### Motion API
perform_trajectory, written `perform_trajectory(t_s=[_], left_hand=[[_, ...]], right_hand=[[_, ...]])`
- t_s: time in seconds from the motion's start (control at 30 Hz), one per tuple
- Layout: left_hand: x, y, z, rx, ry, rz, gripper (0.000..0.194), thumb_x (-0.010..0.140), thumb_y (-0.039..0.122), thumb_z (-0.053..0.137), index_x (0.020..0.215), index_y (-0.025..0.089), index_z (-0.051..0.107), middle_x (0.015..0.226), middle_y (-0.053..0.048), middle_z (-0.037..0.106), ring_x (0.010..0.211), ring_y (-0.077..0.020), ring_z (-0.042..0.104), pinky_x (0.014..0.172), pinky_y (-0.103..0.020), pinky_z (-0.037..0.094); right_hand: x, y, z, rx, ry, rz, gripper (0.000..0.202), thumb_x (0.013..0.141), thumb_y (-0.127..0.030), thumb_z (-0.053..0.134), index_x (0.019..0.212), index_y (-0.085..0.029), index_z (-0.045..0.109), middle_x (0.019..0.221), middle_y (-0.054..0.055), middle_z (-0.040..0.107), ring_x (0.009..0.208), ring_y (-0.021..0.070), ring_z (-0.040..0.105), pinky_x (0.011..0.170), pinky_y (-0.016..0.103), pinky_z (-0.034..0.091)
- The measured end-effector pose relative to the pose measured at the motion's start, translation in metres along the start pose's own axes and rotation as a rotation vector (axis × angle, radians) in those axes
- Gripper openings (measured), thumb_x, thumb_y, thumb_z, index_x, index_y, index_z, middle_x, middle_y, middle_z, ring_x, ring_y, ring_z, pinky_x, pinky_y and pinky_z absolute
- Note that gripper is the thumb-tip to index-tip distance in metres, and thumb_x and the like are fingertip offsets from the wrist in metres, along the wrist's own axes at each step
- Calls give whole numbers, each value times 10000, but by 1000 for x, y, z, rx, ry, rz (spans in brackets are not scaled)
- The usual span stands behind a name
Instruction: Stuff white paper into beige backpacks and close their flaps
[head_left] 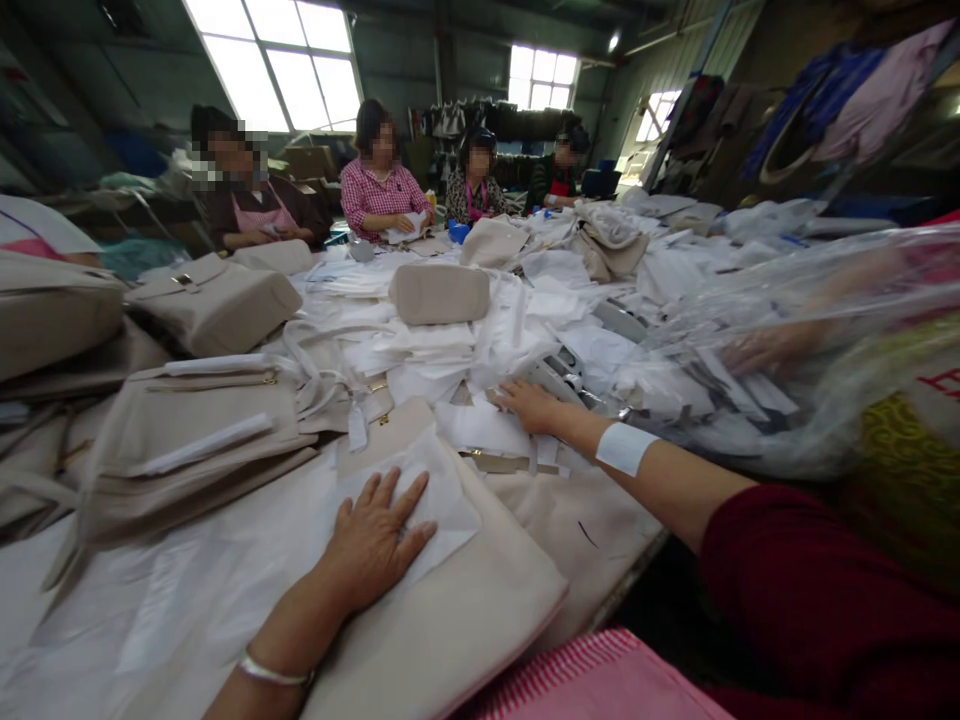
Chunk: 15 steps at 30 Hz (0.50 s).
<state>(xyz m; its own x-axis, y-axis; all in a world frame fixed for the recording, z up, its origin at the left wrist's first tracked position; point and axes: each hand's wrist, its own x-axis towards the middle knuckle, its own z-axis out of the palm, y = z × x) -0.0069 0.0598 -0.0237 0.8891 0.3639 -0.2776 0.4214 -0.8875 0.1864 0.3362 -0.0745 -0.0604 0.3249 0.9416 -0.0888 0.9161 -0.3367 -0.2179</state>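
My left hand (375, 545) lies with spread fingers on a thin white sheet (452, 505). Under that sheet is a flat beige bag (514, 585) with a small gold-coloured fitting near its far edge. Farther out, my right hand (531, 405) is stretched palm down over white sheets (480, 428), fingers extended. Just past it are grey metal tools (556, 378), partly covered, their kind unclear. A beige strip with a gold-coloured zip (514, 464) lies below my right wrist. Whether the right fingertips touch anything is hard to make out.
Beige handbags (202, 420) are stacked on the left, and another bag (441, 293) lies mid-table. Heaped white paper and plastic cover the far side. At right, a person's arm (780, 345) reaches behind a clear plastic bag (847, 300). Several people sit across the table.
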Motion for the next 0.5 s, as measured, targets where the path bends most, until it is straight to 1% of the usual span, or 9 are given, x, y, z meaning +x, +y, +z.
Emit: perform_trajectory(t_s=[0.03, 0.1, 0.17, 0.23, 0.3, 0.33, 0.37, 0.43, 0.5], left_hand=[[0, 0, 0, 2, 2, -1, 672, 878, 680, 247, 1485, 401, 177, 1583, -112, 182, 1434, -397, 159, 1050, -648, 240], [1, 0, 0, 5, 3, -1, 675, 878, 678, 253, 1486, 397, 173, 1584, -111, 181, 1431, -399, 168, 1049, -644, 247], [1, 0, 0, 8, 3, 0, 676, 879, 676, 260, 1487, 394, 173, 1583, -110, 186, 1431, -399, 171, 1050, -640, 249], [1, 0, 0, 12, 7, 4, 673, 880, 673, 266, 1486, 394, 179, 1581, -107, 197, 1430, -396, 176, 1051, -637, 250], [1, 0, 0, 13, 14, 6, 668, 881, 668, 274, 1484, 395, 187, 1579, -103, 206, 1428, -392, 187, 1051, -634, 252], [1, -1, 1, 12, 18, 7, 667, 881, 666, 277, 1484, 394, 190, 1579, -100, 207, 1428, -390, 192, 1052, -632, 252], [1, -1, 1, 9, 20, 8, 668, 881, 666, 280, 1484, 393, 192, 1579, -99, 207, 1427, -389, 194, 1052, -630, 254], [1, -1, 2, 5, 22, 10, 668, 881, 666, 282, 1484, 392, 194, 1579, -99, 207, 1427, -389, 194, 1052, -626, 256], [1, -1, 2, 9, 26, 10, 663, 884, 660, 285, 1484, 393, 194, 1577, -100, 210, 1428, -390, 191, 1051, -623, 259]], right_hand=[[0, -8, 1, -38, -15, -5, 644, 744, -41, 537, 1362, -221, 514, 1506, 106, 369, 1377, 367, 285, 1075, 544, 259], [-3, -28, 7, -95, -41, -10, 539, 828, -170, 530, 1360, -259, 507, 1481, 89, 409, 1395, 379, 238, 1063, 590, 238], [-8, -46, 13, -84, -30, 5, 465, 896, -340, 496, 1352, -249, 507, 1419, 115, 477, 1362, 371, 305, 1049, 585, 262], [-14, -57, 17, -16, 3, 64, 596, 850, -454, 576, 1384, -214, 461, 1389, 161, 489, 1302, 357, 395, 1041, 534, 301], [-16, -58, 14, 169, 29, 170, 776, 710, -423, 743, 1386, -179, 451, 1358, 183, 509, 1231, 335, 476, 1028, 458, 347], [-13, -57, 10, 283, 41, 225, 789, 648, -373, 795, 1347, -167, 493, 1314, 175, 547, 1188, 323, 515, 1010, 425, 375], [-8, -55, 4, 389, 55, 270, 723, 618, -327, 813, 1273, -157, 558, 1239, 156, 602, 1131, 308, 555, 980, 398, 407], [10, -52, -10, 541, 90, 328, 466, 671, -303, 772, 1090, -141, 646, 1042, 113, 684, 980, 267, 623, 883, 362, 472], [35, -53, -25, 608, 138, 357, 313, 828, -348, 627, 1051, -127, 630, 939, 95, 694, 853, 216, 644, 774, 323, 508]])
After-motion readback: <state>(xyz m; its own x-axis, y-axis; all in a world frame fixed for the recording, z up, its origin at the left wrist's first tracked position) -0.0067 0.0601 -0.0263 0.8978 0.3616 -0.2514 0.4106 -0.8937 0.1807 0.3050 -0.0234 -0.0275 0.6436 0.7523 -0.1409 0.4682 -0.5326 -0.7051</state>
